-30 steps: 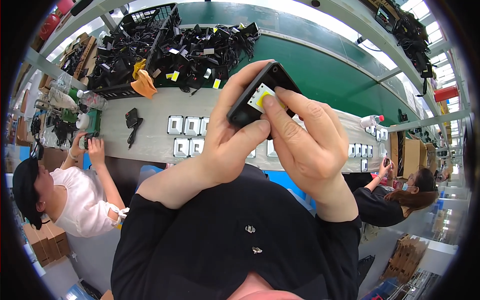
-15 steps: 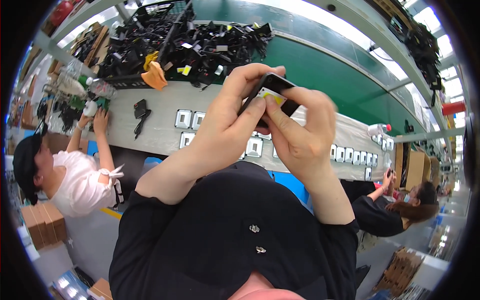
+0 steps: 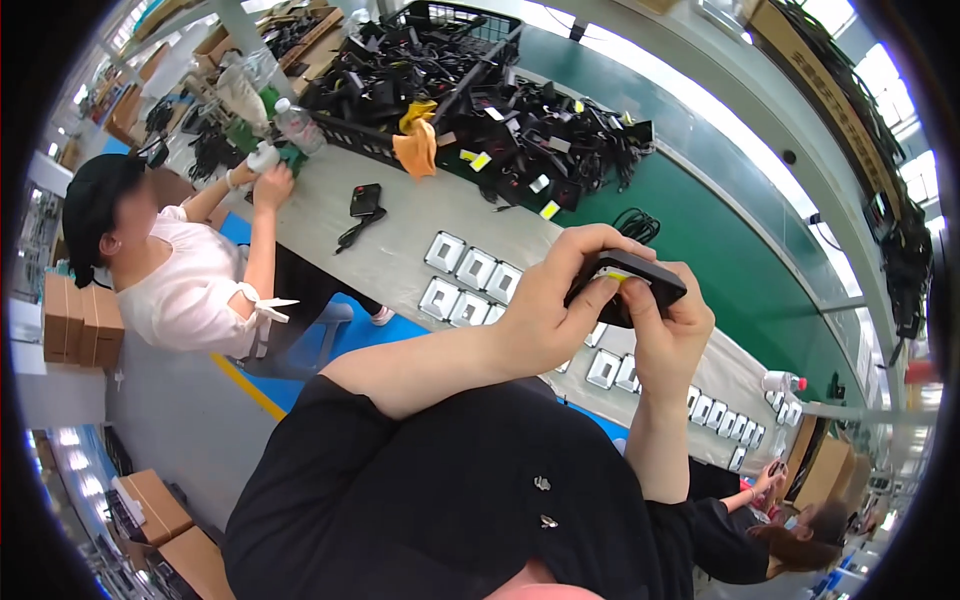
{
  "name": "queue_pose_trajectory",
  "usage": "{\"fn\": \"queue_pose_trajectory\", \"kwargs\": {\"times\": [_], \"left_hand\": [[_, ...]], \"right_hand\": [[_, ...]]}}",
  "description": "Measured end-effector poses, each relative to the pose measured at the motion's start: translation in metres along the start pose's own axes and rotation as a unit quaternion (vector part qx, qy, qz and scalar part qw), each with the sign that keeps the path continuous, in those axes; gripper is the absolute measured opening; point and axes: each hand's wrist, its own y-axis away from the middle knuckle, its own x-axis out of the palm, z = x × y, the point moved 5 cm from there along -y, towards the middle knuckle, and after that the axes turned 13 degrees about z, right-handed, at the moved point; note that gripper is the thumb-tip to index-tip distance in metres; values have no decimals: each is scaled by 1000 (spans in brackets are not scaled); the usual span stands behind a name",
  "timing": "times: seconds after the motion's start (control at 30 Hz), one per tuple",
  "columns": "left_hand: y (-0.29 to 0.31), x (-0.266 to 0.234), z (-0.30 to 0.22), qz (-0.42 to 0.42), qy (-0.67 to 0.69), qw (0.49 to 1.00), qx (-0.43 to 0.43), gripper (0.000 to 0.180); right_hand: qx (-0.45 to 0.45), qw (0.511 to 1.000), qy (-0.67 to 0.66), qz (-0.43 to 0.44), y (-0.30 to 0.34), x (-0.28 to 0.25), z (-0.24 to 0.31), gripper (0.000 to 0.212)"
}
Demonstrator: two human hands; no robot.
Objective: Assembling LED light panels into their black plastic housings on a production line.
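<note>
Both hands are raised over the workbench around a small black rectangular device [image 3: 657, 280] that bears a white and yellow label. My left hand [image 3: 555, 305] grips its left end, fingers behind and thumb on the labelled face. My right hand [image 3: 670, 330] holds the right end, and its thumb presses close to the other thumb on the label. The device is tilted, so its label shows only as a narrow strip. A coil of black cable [image 3: 637, 226] appears just behind my fingers; whether it joins the device I cannot tell.
Rows of square silver-and-white pieces [image 3: 475, 268] lie on the bench. Beyond are a black crate [image 3: 365, 140], heaped black cabled devices [image 3: 560, 140] and an orange cloth [image 3: 416, 150]. A corded black device [image 3: 366, 200] lies leftward. Co-workers sit at left [image 3: 190, 270] and right [image 3: 745, 535].
The view has swung, shifting the bench and crate rightward in the picture. The device has tilted in my hands, showing less of its label. Both hands still hold it.
</note>
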Motion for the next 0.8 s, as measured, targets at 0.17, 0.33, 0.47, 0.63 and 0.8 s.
{"fn": "queue_pose_trajectory", "kwargs": {"times": [0.17, 0.33, 0.47, 0.63, 0.8], "left_hand": [[11, -50, 20, -113, -14, 993, -39, 27], [6, -131, 44, -175, -33, 979, -100, 36], [0, -194, 51, -234, 81, 963, -109, 45], [-11, -245, 65, -205, -6, 976, -75, 44], [-30, -303, 95, -251, -50, 960, -112, 44]], "right_hand": [[3, 998, 62, -3, -32, 46, -25, 9], [15, 983, -88, 158, -84, 91, -48, 45], [70, 989, -81, 97, -110, 92, -70, 36], [139, 989, -55, 20, -106, 75, -102, 28], [217, 974, -27, -51, -82, 47, -123, 27]]}}
